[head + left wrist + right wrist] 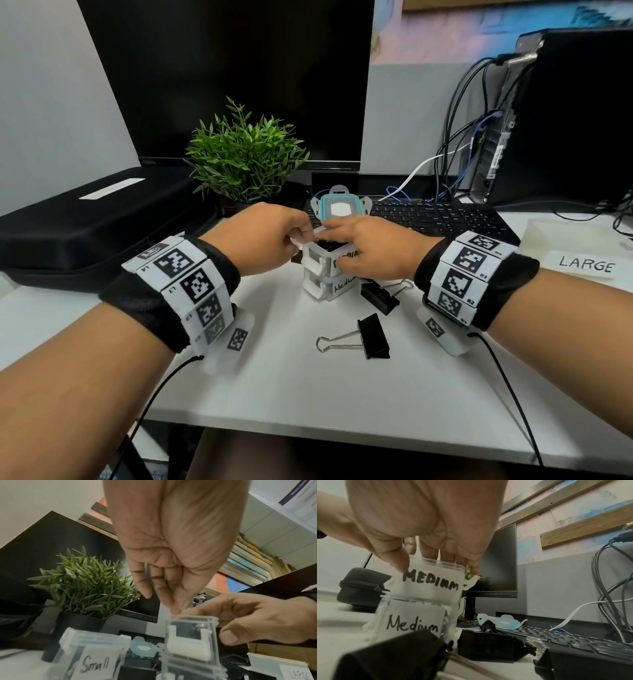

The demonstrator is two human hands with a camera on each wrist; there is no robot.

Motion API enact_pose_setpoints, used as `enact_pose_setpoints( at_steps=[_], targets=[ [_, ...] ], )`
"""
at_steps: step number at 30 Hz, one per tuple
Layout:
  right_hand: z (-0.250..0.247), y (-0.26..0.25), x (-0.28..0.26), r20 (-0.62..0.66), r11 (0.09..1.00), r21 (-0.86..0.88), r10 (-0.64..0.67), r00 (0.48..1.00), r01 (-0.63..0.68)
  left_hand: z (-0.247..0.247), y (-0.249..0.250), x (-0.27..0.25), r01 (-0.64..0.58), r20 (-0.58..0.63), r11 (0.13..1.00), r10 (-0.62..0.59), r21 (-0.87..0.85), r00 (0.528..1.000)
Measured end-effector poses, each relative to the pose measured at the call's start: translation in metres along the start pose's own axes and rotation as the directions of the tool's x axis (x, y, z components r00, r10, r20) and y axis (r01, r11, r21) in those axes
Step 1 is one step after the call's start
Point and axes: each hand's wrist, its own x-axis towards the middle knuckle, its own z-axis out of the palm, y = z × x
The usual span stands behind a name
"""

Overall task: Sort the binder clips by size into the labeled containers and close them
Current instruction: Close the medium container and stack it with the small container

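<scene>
Your right hand [371,248] wraps its fingers and thumb around the top box [429,582], marked MEDIUM, which stands on a second Medium box [412,622] in the middle of the desk [274,387]. Your left hand [263,236] pinches a small white flap at the box's far left rim. The lid [340,207] lies just past the boxes on the keyboard [438,217], nearest your right hand. Two big black clips [373,337] lie on open desk near you, and the LARGE box [582,253] sits far right.
</scene>
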Motion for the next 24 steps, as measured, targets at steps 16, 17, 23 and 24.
enact_pose_setpoints(
  at_steps=[16, 17, 23, 24],
  targets=[
    [0.004, 0.003, 0.001, 0.011, 1.000, 0.020, -0.013, 1.000, 0.013, 0.026, -0.008, 0.010, 0.020, 0.064, 0.997, -0.025, 0.075, 0.998],
    [0.004, 0.003, 0.001, 0.000, 1.000, 0.020, -0.013, 1.000, 0.013, 0.026, -0.005, 0.011, 0.026, 0.051, 0.997, -0.029, 0.068, 0.998],
    [0.003, -0.003, -0.003, -0.020, 0.998, -0.056, -0.001, 1.000, 0.000, 0.024, -0.001, 0.009, 0.016, 0.014, 1.000, -0.016, -0.011, 1.000],
    [0.002, -0.005, -0.004, -0.014, 0.997, -0.079, -0.003, 1.000, 0.002, 0.024, -0.001, 0.008, 0.007, 0.008, 1.000, -0.007, -0.015, 1.000]
  ],
)
